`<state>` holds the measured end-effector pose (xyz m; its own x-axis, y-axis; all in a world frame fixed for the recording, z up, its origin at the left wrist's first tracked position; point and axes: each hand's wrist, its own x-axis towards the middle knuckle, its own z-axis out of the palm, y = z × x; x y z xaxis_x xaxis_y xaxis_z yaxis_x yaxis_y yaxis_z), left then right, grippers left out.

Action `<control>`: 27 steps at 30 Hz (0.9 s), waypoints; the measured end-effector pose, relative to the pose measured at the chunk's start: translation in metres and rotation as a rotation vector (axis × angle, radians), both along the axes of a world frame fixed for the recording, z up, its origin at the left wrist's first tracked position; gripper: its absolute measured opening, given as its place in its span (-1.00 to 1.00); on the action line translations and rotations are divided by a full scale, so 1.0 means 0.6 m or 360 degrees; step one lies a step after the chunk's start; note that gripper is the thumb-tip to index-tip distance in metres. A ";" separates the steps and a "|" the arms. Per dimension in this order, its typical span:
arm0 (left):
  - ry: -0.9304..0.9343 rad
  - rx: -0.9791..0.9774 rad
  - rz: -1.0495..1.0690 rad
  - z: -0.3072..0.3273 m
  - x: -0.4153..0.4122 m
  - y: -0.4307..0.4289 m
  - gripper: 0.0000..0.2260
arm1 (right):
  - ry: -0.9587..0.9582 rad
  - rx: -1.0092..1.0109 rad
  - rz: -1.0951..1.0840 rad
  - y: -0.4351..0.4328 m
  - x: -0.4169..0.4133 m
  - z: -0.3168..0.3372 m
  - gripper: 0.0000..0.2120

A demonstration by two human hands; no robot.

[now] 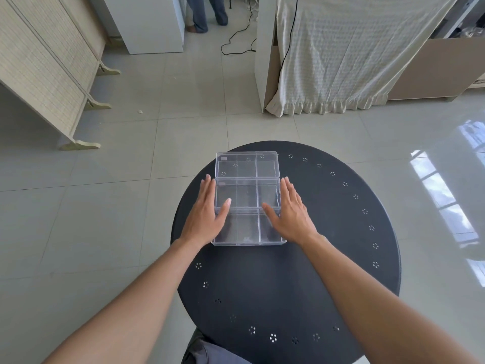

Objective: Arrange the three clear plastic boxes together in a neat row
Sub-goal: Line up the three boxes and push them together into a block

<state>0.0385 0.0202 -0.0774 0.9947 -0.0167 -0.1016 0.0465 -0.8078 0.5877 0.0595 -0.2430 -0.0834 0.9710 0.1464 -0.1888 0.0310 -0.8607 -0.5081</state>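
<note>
- Three clear boxes, far box [246, 165], middle box [246, 193] and near box [248, 228], sat touching in a row on the round black table [328, 232].
- Left hand [207, 216] and right hand [290, 214] pressed flat against the row's sides, fingers straight and together, gripping nothing.

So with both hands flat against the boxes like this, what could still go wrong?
1. The left hand and right hand only press the sides; uneven pressure could skew the middle box out of line.
2. The far box sits near the table edge; a forward shove might tip it off.
</note>
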 end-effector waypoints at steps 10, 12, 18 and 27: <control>-0.0045 0.0354 -0.0127 -0.076 0.075 -0.027 -0.29 | -0.0130 -0.0099 0.0030 0.019 0.084 -0.059 -0.24; -0.0086 0.0388 -0.0126 -0.082 0.075 -0.028 -0.29 | -0.0169 -0.0102 -0.0011 0.023 0.078 -0.069 -0.26; -0.0113 0.0436 -0.0178 -0.083 0.069 -0.021 -0.29 | -0.0197 -0.0067 -0.0101 0.031 0.057 -0.077 -0.28; -0.0168 0.0480 -0.0204 -0.068 0.068 -0.021 -0.31 | -0.0189 -0.0160 -0.0112 0.032 0.047 -0.067 -0.27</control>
